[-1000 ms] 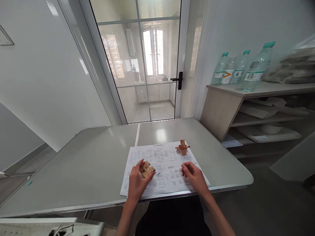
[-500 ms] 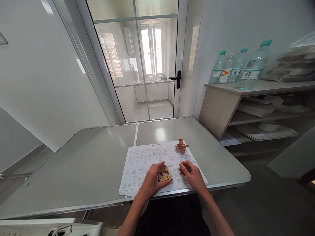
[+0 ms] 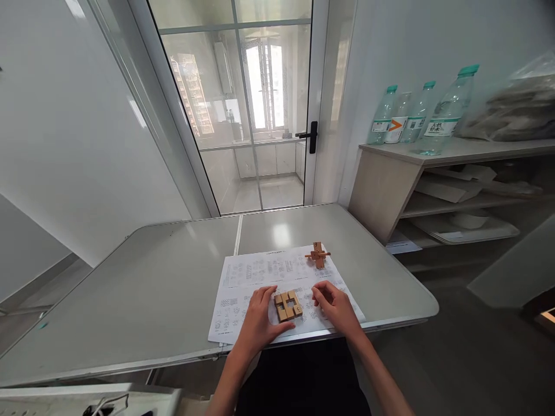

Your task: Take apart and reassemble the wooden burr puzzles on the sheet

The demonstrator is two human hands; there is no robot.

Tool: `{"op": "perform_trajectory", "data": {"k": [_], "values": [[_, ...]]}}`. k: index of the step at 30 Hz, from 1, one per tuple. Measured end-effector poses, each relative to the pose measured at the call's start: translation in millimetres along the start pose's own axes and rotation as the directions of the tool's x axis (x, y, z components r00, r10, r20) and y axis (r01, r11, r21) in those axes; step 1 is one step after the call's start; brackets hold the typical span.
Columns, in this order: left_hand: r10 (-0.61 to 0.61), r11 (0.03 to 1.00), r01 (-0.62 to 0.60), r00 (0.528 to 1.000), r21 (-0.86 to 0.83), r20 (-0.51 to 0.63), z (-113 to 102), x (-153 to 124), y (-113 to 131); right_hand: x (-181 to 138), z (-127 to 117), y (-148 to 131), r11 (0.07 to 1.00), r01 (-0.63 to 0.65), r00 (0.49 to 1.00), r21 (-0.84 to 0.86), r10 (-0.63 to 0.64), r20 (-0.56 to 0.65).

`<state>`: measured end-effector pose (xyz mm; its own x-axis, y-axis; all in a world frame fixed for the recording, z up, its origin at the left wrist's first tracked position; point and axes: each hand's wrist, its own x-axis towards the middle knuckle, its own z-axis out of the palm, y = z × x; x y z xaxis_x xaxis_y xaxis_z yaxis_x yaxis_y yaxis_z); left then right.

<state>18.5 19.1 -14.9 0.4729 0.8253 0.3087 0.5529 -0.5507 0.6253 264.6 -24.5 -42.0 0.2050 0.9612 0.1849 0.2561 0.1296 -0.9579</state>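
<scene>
Flat on the printed sheet lies a squarish group of light wooden puzzle pieces, with gaps showing between them. My left hand is open at its left side, fingers and thumb spread around the near-left corner; whether it touches the wood I cannot tell. To the right of the pieces, my right hand rests over the sheet with its fingers curled in and thumb against them. Anything inside that grip is hidden. Beyond it, a darker brown wooden cross-shaped puzzle stands on the sheet's far right corner.
The grey table has its near edge just in front of me. A wooden shelf unit on the right carries several plastic bottles and a bag. A glass door is behind the table. A white tray with cables is lower left.
My left hand has let go of the wooden puzzle pieces and moved slightly left, its fingers opening, so the whole group shows. My right hand stays curled in nearly the same place.
</scene>
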Motion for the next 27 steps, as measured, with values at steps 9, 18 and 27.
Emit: {"op": "perform_trajectory", "data": {"k": [9, 18, 27], "values": [[-0.1, 0.981, 0.097, 0.995, -0.171, -0.008, -15, -10, 0, -8, 6, -24, 0.96, 0.196, 0.953, -0.199, -0.138, 0.271], [-0.173, 0.901, 0.148, 0.984, -0.408, -0.026, -18, -14, -10, -9, 20, -21, 0.951, 0.213, 0.96, -0.224, -0.162, 0.227], [-0.192, 0.85, 0.17, 0.981, -0.499, 0.008, -21, -14, -4, -2, 12, -25, 0.995, 0.001, 0.986, 0.098, -0.017, 0.167]]}}
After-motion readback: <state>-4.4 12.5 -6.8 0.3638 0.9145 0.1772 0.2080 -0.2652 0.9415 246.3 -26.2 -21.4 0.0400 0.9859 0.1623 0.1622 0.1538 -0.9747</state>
